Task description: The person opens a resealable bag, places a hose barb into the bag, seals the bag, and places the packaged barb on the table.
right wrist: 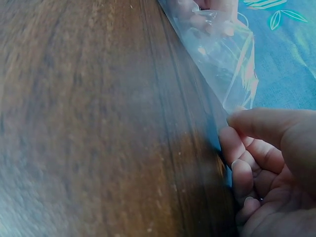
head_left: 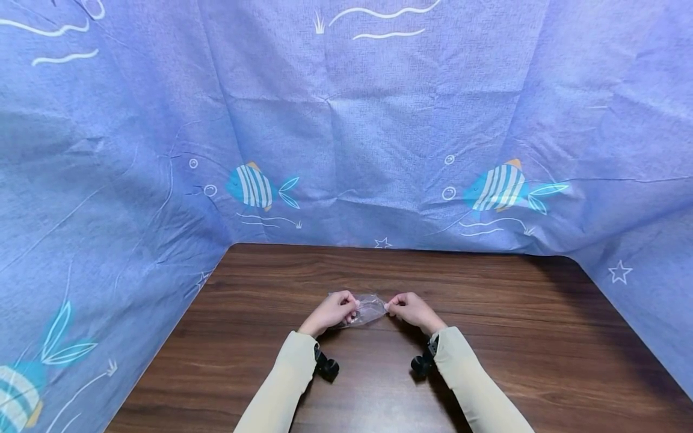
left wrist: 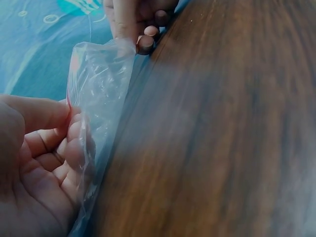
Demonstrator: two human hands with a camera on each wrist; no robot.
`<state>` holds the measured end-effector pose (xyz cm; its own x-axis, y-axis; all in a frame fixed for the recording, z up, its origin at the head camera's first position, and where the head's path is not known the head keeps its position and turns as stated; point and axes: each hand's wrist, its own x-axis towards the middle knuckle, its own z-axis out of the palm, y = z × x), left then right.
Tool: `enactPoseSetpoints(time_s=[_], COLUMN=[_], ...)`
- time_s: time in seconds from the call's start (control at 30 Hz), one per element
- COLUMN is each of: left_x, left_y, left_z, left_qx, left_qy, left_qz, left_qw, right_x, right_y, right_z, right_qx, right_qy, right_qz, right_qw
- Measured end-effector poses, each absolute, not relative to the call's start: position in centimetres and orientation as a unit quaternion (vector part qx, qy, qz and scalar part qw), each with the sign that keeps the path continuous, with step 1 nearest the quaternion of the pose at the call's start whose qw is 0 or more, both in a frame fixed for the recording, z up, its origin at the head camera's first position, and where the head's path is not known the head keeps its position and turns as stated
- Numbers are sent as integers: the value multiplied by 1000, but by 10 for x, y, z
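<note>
A clear plastic zip bag (head_left: 370, 308) with a thin red line along one edge is held between the two hands above the table. My left hand (head_left: 334, 311) pinches that red-lined edge between thumb and fingers, as the left wrist view shows the bag (left wrist: 104, 84) close up. At the bag's other end, my right hand (head_left: 412, 311) pinches a corner between thumb and forefinger (right wrist: 231, 143). The film looks creased, and I see nothing inside it.
A dark brown wood-grain table (head_left: 260, 282) lies beneath the hands. Blue cloth (head_left: 379, 132) printed with fish surrounds its back and sides. A small black camera (head_left: 327, 367) is strapped to the left wrist, another camera (head_left: 421, 365) to the right.
</note>
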<state>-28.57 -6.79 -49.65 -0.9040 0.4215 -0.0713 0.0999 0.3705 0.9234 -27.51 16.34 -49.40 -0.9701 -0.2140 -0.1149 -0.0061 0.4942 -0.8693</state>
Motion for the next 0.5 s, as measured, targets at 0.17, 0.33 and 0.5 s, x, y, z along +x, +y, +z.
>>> enactPoseSetpoints(time_s=[0.17,0.33,0.5], left_x=[-285,-285,-286], left_y=[-72,-76,-80], left_z=[-494,-495,-499], left_qx=[173,192,215], left_qy=[811,813,819], left_qz=[535,524,507], left_qw=[162,164,162], right_x=[-275,-274,-274], right_y=[163,162,162], right_z=[-493,-492,-492], right_qx=[-62,-62,-79], right_qy=[860,860,866], right_qz=[-495,-494,-485], right_qw=[113,108,97])
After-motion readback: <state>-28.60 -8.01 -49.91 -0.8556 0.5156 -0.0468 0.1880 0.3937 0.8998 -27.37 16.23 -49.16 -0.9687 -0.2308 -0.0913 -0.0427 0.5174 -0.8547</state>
